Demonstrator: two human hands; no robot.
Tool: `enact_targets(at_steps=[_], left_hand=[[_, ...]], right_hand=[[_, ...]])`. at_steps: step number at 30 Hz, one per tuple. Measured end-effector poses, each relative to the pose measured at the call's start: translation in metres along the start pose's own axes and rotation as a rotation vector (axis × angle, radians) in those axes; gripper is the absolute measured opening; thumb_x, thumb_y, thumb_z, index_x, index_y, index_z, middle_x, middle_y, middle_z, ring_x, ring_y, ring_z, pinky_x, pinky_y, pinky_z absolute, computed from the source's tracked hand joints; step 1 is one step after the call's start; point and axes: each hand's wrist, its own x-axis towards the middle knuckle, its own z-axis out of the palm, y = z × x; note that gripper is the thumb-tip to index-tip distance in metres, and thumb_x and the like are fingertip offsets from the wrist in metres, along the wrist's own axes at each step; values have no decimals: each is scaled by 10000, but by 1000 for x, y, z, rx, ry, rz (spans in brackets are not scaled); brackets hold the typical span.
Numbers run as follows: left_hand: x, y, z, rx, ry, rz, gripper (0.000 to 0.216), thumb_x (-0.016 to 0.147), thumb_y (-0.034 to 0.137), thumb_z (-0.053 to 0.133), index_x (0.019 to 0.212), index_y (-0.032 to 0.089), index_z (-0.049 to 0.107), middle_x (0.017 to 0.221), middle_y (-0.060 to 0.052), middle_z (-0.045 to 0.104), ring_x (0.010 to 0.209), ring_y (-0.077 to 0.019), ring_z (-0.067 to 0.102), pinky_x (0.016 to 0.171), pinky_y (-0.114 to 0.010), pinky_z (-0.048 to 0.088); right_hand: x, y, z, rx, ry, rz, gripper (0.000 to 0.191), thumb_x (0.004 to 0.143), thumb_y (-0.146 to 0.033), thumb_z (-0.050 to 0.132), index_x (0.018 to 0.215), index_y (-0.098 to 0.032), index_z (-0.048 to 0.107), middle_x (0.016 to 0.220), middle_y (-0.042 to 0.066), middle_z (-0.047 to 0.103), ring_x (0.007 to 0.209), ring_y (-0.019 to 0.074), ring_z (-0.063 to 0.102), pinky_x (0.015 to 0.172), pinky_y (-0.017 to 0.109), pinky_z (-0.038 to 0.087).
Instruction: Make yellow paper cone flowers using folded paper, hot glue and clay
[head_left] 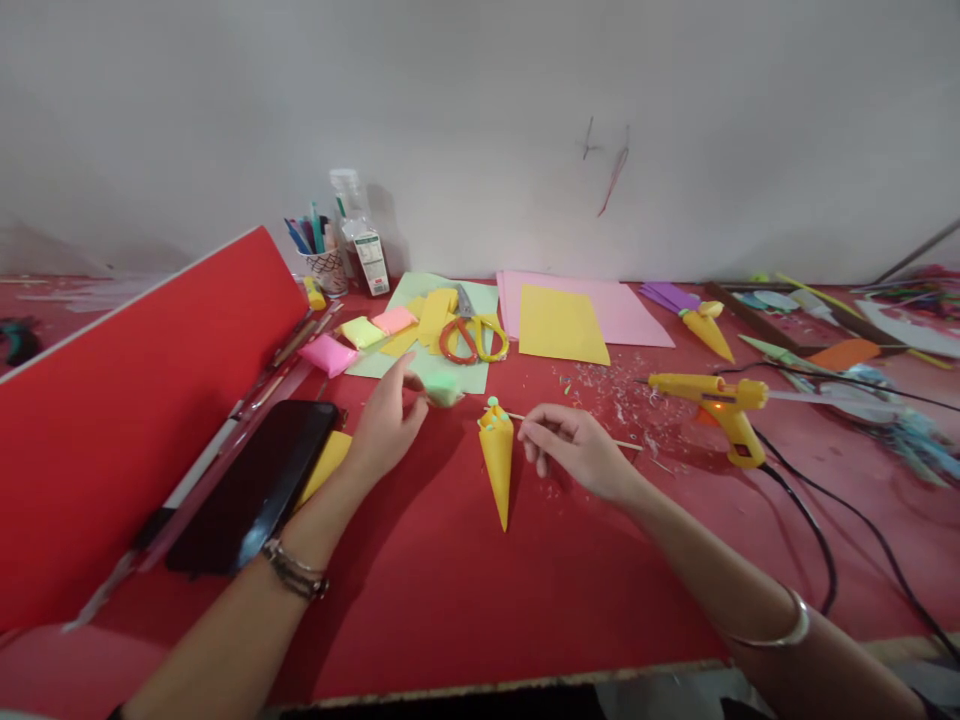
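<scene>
My left hand (386,420) has its thumb and fingers curled together at the corner of a blurred, pale green clay packet (441,390), above the red table. A yellow paper cone (496,465) lies in front of me, its point towards me. Small mint-green balls (493,402) sit at its wide, notched end. Just right of the cone, my right hand (562,445) is closed with thumb and forefinger pressed together; anything between them is too small to make out. A thin wooden stick (628,444) passes behind that hand.
Scissors (472,338), coloured paper (566,325) and pink (328,354) and yellow (361,332) packets lie further back. A yellow glue gun (712,400) with a lit orange light and cable lies right. A phone (255,485) and leaning red board (150,420) flank my left arm.
</scene>
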Motion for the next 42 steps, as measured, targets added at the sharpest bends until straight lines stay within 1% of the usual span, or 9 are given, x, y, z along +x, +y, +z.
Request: enact_targets(at_steps=[6, 12, 16, 19, 23, 30, 34, 38, 42], left_hand=[[-7, 13, -2, -29, -60, 201, 298, 825, 236, 317, 1062, 141, 472, 897, -64, 529, 820, -161, 529, 765, -298, 440], [-10, 16, 9, 33, -237, 308, 467, 792, 254, 429, 1227, 116, 329, 1214, -136, 432, 1142, -229, 385, 926, -367, 365], [-8, 11, 18, 20, -296, 311, 393, 798, 165, 433, 1188, 138, 402, 1199, -108, 476, 1099, -203, 440, 909, -339, 385], [-5, 9, 19, 25, -233, 307, 232, 794, 163, 463, 1014, 153, 535, 1007, -73, 578, 933, -182, 527, 801, -308, 439], [-3, 12, 16, 123, -228, 333, 85, 778, 185, 510, 829, 163, 574, 865, -49, 587, 794, -173, 546, 680, -286, 444], [-4, 17, 11, 227, -165, 398, 87, 805, 168, 471, 783, 165, 555, 811, -28, 610, 774, -178, 530, 685, -299, 406], [-7, 19, 2, 71, -51, 415, 129, 829, 216, 439, 762, 165, 536, 782, -21, 607, 757, -158, 522, 672, -273, 391], [-13, 27, -6, -1, 97, 488, 129, 835, 217, 432, 746, 167, 511, 737, -11, 595, 727, -144, 516, 675, -267, 371], [-20, 37, -5, -69, 142, 528, 128, 832, 208, 435, 726, 170, 496, 693, -5, 574, 691, -132, 510, 666, -252, 378]], right_hand=[[-3, 1, 14, -95, 121, -137, 60, 749, -218, 461, 751, -176, 503, 664, -20, 521, 527, 71, 508, 512, 204, 430], [-3, 4, 14, -147, 136, -156, 86, 755, -204, 436, 743, -169, 513, 704, 1, 543, 535, 72, 476, 522, 209, 412], [-3, 4, 13, -135, 145, -136, 83, 747, -203, 441, 733, -165, 513, 667, -8, 528, 513, 68, 454, 500, 202, 386], [-2, 4, 13, -124, 149, -131, 79, 742, -199, 441, 727, -166, 510, 625, -22, 504, 501, 65, 434, 487, 196, 369], [-1, 5, 13, -109, 148, -139, 88, 745, -208, 436, 728, -165, 512, 624, -20, 505, 502, 64, 431, 480, 192, 366], [-3, 5, 12, -160, 224, -182, 93, 756, -213, 444, 726, -163, 517, 585, -25, 492, 480, 65, 434, 445, 186, 358], [-6, 5, 12, -327, 317, -394, 102, 776, -149, 437, 807, -159, 533, 674, 8, 545, 565, 83, 501, 504, 195, 412], [-9, 5, 14, -577, 290, -660, 187, 812, -121, 421, 918, -156, 571, 777, 40, 551, 680, 96, 532, 604, 211, 455], [-10, 6, 15, -716, 246, -736, 228, 834, -140, 412, 982, -153, 585, 822, 53, 550, 732, 104, 550, 622, 212, 474]])
